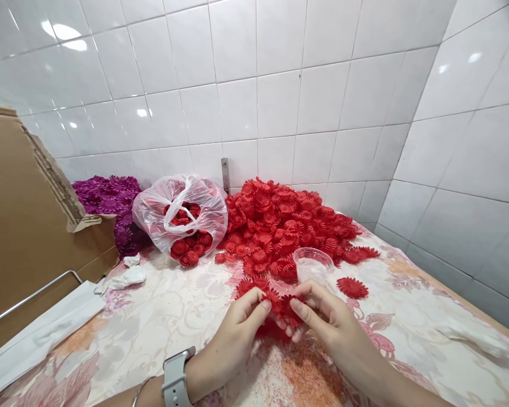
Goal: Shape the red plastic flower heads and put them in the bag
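Observation:
Low in the middle of the view, my left hand (244, 325) pinches a red artificial flower piece (274, 302) between thumb and fingers. My right hand (322, 316) is closed on red petals (292, 310) close beside it; whether both hands grip one piece or two I cannot tell. More red pieces (254, 282) lie just behind and under the hands. A clear plastic cup (313, 261) with whitish contents stands right behind my right hand. One loose red flower (353, 287) lies to the right of the cup.
A large heap of red flower pieces (280, 220) rests against the tiled wall. Left of it sit a plastic bag (152, 209) of red flowers and a purple flower pile (106, 195). A cardboard box (38, 209) stands at far left. White tissue (127, 278) lies on the floral tablecloth (173, 311).

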The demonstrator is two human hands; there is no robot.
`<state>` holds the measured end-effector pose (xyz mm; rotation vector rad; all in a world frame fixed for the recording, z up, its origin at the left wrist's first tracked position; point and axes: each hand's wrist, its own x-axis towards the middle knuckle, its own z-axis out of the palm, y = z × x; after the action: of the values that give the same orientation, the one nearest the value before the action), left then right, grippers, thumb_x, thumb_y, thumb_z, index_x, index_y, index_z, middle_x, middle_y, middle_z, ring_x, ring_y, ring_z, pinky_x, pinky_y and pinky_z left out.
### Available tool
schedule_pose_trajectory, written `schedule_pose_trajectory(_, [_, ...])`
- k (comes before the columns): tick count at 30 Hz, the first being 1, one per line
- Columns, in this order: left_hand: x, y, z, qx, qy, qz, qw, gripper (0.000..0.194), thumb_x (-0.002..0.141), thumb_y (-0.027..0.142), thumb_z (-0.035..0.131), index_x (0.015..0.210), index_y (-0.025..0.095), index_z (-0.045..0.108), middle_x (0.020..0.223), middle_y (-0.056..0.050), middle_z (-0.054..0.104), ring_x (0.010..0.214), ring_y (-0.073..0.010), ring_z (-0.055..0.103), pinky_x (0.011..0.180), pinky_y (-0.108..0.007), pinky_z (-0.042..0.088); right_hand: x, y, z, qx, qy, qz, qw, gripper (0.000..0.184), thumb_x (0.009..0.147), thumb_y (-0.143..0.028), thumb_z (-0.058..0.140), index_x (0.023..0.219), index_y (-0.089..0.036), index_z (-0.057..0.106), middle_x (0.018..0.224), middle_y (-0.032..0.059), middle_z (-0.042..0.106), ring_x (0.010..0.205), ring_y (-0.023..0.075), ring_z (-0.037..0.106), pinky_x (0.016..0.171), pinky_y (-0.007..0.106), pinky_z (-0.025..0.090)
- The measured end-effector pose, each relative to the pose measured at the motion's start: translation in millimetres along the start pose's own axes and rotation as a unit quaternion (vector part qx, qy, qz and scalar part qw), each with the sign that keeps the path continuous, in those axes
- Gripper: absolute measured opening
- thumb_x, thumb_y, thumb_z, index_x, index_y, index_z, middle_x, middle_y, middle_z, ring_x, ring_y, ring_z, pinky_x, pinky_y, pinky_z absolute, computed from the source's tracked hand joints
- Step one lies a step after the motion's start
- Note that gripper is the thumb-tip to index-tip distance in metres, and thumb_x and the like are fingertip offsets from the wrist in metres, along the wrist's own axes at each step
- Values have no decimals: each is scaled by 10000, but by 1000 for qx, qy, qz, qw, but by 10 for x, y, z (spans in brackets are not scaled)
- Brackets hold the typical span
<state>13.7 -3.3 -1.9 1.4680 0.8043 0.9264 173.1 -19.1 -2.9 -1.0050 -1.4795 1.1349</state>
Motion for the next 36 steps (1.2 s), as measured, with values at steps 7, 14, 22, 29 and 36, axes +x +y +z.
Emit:
schedule_pose_trajectory(7, [34,-61,-39,6,18,15,1000,241,869,372,414,761,191,532,780,-24,585,786,-165,541,773,-288,425,43,18,11,119,13,58,991,314,767,-498,573,756,-211,446,655,5,644,633,172,649,579,294,532])
schedule_pose_trajectory(14, [52,-59,-77,106,113,27,988,261,845,406,462,691,195,461,655,33,506,618,-125,457,615,-242,379,91,-4,-38,70,41,96,992,356,717,-514,592,850,-202,484,626,-27,617,549,154,634,541,297,524])
schedule_pose_trajectory(22, [56,-59,-87,161,154,53,973,186,810,337,535,704,189,496,668,35,519,633,-129,476,600,-228,371,94,61,-67,41,16,91,995,292,723,-386,618,904,-158,631,648,1,632,625,168,639,584,302,542])
schedule_pose_trajectory(29, [-15,21,-24,172,61,26,983,186,815,311,529,697,172,567,663,20,566,631,-124,485,594,-217,366,60,60,-77,5,-4,69,998,196,782,-303,552,835,-156,670,610,0,649,569,155,638,558,267,527])
schedule_pose_trajectory(36, [-33,11,-9,167,18,11,986,183,804,292,553,688,162,605,632,24,575,603,-109,485,567,-198,361,16,53,-68,-143,-7,10,990,193,800,-267,498,813,-189,675,695,13,690,599,168,637,564,263,492])
